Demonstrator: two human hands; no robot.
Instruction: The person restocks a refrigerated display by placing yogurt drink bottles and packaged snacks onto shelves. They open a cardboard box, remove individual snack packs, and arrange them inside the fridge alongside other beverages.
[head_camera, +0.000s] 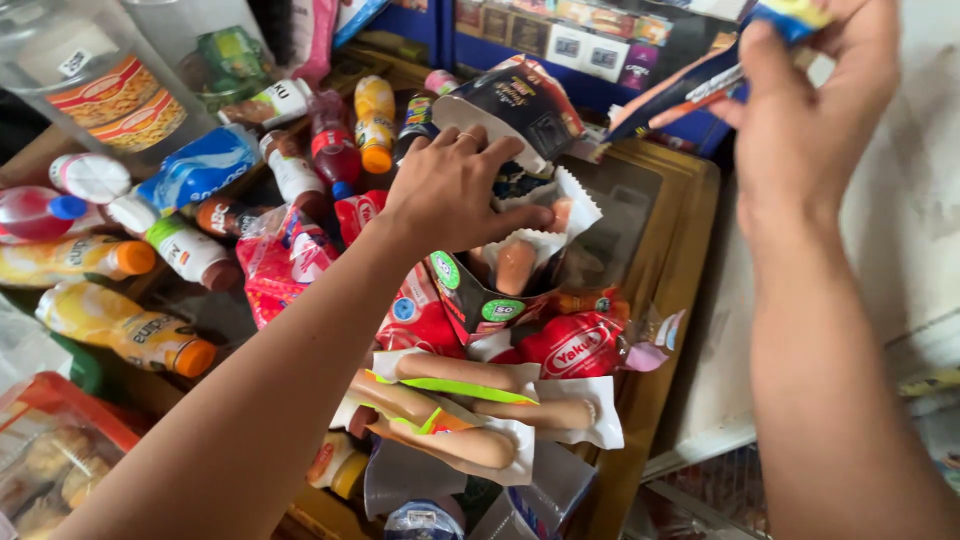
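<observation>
Wooden table (672, 250), glass-topped, crowded with goods; pale wall to the right, blue shelving with small boxes behind.

Bottle group, left side: yellow drink bottles (120, 325) with orange caps lying flat, red sauce bottles (333, 150) upright near the back.

Centre heap: sausage packs (470, 410) in clear wrappers with white crimped edges, red sausage packs (570, 345) beneath.

Left hand (455, 190): palm down on the top sausage packet (520, 255) of the heap, fingers spread and curled over its edge, thumb pressing the white crimp. Clamped on it.

Right hand (800, 110): raised at upper right, fingers pinched shut on a thin blue-and-orange packet (690, 90) held in the air, clear of the table.

Judgement: sorting or picking stock is in hand; next move needs the left-hand packet lifted without toppling the stack.
</observation>
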